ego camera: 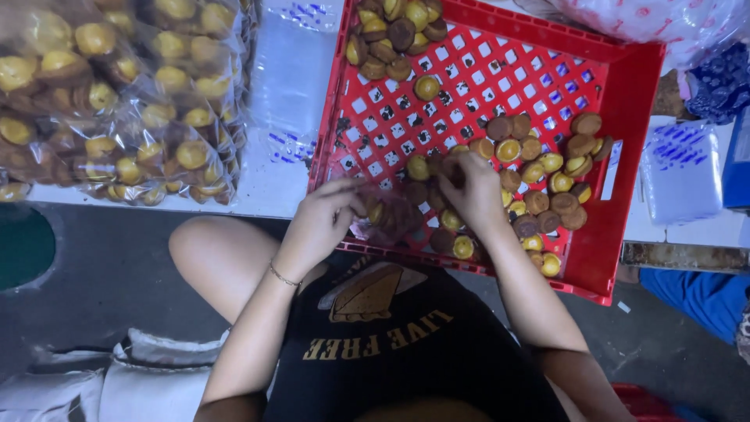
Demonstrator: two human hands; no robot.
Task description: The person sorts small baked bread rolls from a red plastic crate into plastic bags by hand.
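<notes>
Left hand (326, 212) is pinched onto a clear plastic bag (388, 219) part-full of little cakes, held at the near edge of the red crate (625, 156). Right hand (469, 191) is closed around a small cake (451, 168) right at the bag's mouth. More loose cakes (547, 180) sit in the crate, and filled bags (117, 101) are piled on the worktop (273, 172) to the left.

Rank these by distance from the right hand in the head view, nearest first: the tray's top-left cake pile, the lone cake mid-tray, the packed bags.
1. Lone cake, mid-tray, above the right hand.
2. Top-left cake pile, at the red tray's far corner.
3. Packed bags, far left, off the tray.
</notes>
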